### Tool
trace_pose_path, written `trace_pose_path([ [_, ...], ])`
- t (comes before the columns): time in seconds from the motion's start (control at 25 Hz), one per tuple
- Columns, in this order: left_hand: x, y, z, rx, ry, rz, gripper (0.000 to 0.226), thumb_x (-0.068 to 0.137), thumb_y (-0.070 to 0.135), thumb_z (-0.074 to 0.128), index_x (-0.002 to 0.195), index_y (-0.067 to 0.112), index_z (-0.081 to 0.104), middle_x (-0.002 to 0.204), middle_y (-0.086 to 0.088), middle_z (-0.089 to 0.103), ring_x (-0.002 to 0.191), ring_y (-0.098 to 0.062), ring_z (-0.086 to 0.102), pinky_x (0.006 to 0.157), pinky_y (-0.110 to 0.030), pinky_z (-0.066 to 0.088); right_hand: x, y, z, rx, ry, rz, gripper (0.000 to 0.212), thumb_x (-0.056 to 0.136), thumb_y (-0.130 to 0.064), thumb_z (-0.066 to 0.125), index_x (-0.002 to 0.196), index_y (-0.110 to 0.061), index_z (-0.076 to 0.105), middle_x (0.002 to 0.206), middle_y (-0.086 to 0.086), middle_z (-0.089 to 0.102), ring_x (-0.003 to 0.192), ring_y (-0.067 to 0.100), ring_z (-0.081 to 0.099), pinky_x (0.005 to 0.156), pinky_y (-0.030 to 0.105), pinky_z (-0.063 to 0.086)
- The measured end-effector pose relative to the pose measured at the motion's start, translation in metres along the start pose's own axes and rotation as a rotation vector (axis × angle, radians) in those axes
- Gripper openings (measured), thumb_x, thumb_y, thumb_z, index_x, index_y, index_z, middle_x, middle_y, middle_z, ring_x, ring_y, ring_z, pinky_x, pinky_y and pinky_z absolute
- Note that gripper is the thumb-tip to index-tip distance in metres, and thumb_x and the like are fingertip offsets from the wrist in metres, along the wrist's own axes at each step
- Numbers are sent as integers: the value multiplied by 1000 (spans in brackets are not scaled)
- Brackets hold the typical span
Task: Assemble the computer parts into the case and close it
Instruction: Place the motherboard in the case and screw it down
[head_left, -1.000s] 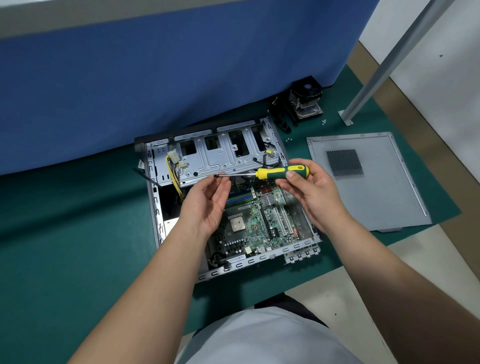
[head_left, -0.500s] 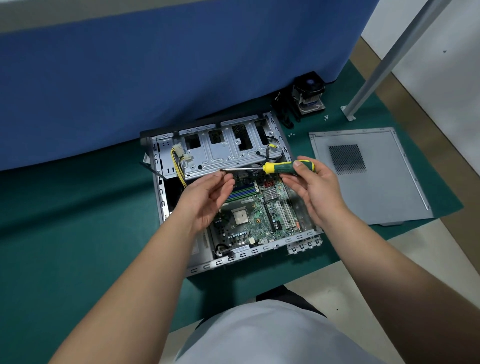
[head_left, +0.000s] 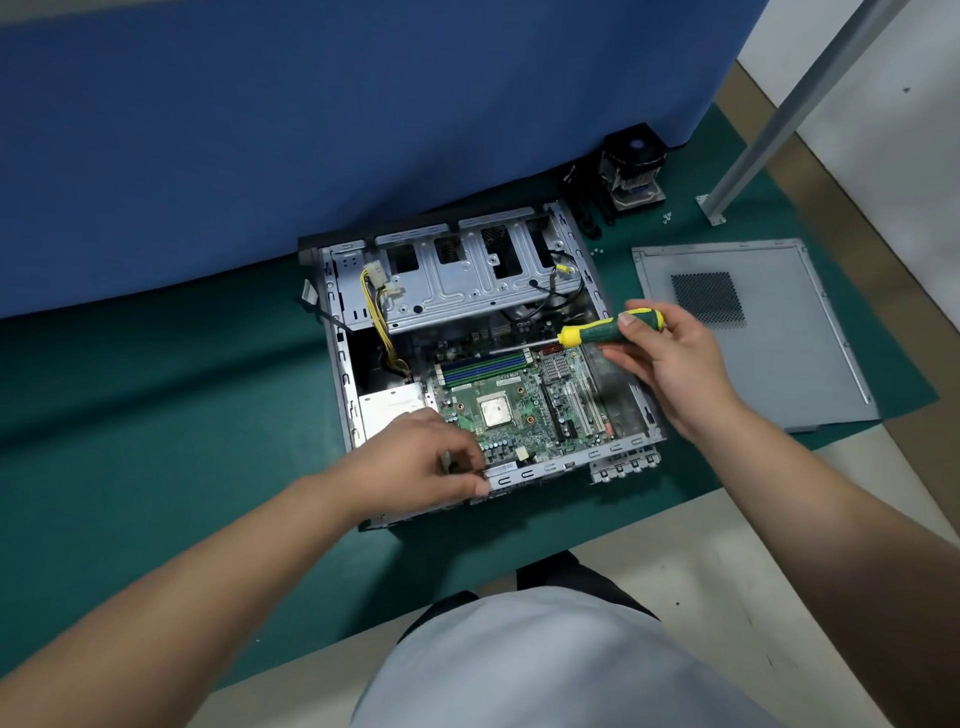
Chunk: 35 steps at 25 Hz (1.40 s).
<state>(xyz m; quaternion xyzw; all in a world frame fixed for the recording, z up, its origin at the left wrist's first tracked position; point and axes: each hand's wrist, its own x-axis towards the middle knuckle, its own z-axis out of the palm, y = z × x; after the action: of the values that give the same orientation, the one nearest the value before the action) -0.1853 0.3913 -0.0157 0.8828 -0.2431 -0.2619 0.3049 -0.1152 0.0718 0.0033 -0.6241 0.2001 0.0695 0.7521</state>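
Note:
The open computer case lies on its side on the green mat, with the green motherboard inside and a metal drive cage at its far end. My right hand grips the green-and-yellow screwdriver by its handle above the case's right side, the shaft pointing left over the board. My left hand is at the case's near-left corner, fingers curled inside and thumb outside the near rim. What lies under its fingers is hidden.
The grey side panel lies flat on the mat to the right of the case. A CPU cooler with fan stands at the back right, with small screws beside it. A slanted metal post and a blue partition bound the space.
My left hand left the screwdriver's tip and dropped to the case's near-left rim. My right hand moved right with the screwdriver. The view came closer.

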Motion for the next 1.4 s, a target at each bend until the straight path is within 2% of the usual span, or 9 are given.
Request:
trace_pose_path([
  [0.12,-1,4,12,142,87,65,33,88,62,67,109,36,71,101,23,63,105,-7,50,99,-32,35,-5,8,0,-49,-16,-20,28,91,-10,74,119,-12,67,103,11,77,97,35,75,83,34,63],
  [0.36,-8,-19,0,-95,275,15,15,101,34,62,103,21,69,95,13,64,91,-7,57,85,-36,50,-14,7,1,-154,-40,-65,23,93,-9,72,113,-16,63,100,2,74,88,29,76,77,29,63],
  [0.52,16,-39,-18,178,387,-110,27,98,49,52,107,28,67,111,14,63,111,-16,48,93,-38,36,-22,12,8,-283,-156,-38,18,94,-9,71,111,-14,66,102,10,74,91,28,76,76,29,62],
  [0.64,40,-45,-23,299,424,-120,24,99,48,56,109,31,69,131,12,55,127,-21,40,100,-40,27,-25,20,21,-384,-244,-34,23,93,-12,73,116,-15,67,105,10,73,93,26,76,79,31,63],
  [0.96,52,-54,-9,384,552,-221,38,98,54,41,102,30,69,138,7,50,132,-29,37,104,-47,37,-22,34,49,-679,-341,-94,28,93,-27,75,117,-37,65,103,-6,74,92,11,75,87,34,61],
  [1.08,53,-55,-9,407,571,-216,35,98,54,43,100,30,69,137,6,49,134,-29,36,107,-45,31,-20,34,56,-821,-376,-150,31,92,-34,75,120,-41,65,81,-18,70,68,3,66,68,21,57],
  [1.16,53,-55,-8,415,582,-214,30,98,52,47,99,31,69,141,4,47,135,-27,37,108,-44,27,-19,36,60,-882,-434,-179,33,93,-36,73,124,-42,63,60,-18,57,50,3,48,51,19,45],
  [1.32,53,-56,-9,410,596,-193,25,99,47,53,98,29,70,145,2,49,136,-24,42,115,-44,22,-18,39,66,-969,-535,-243,42,95,-38,70,135,-39,57,57,-12,55,49,19,49,50,34,47],
  [1.4,53,-57,-9,406,599,-188,25,99,46,54,99,28,71,145,1,50,135,-23,43,117,-45,23,-18,39,69,-1014,-558,-289,44,96,-39,69,138,-35,56,58,-8,57,51,15,53,52,30,46],
])
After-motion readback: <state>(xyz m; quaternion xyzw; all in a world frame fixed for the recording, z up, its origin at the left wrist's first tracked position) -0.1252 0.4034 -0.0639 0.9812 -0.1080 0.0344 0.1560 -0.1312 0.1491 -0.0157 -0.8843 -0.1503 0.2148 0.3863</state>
